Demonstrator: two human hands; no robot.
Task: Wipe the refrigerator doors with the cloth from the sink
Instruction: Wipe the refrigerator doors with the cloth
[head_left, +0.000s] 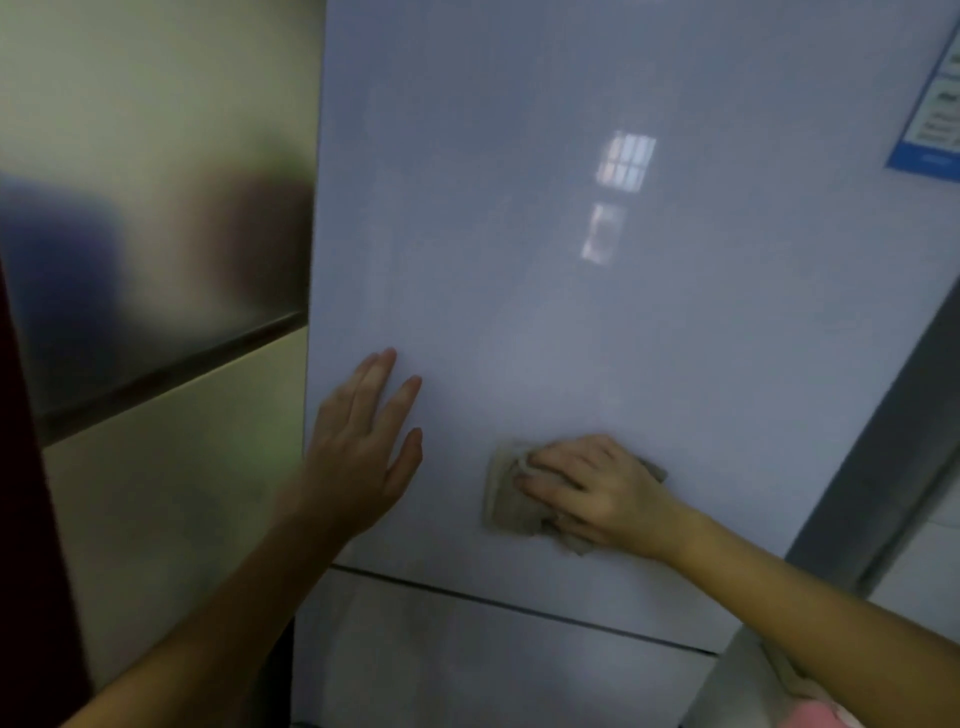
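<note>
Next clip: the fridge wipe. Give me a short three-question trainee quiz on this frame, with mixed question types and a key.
1. True or false: the left hand holds the cloth.
2. Multiple choice: where on the upper refrigerator door is the cloth pressed?
A. near the top edge
B. low, just above the seam to the lower door
C. on the blue sticker
3. Fill in: the left hand lies ____ against the door, fingers spread, near its left edge.

Key
1. False: the right hand presses the cloth.
2. B
3. flat
</note>
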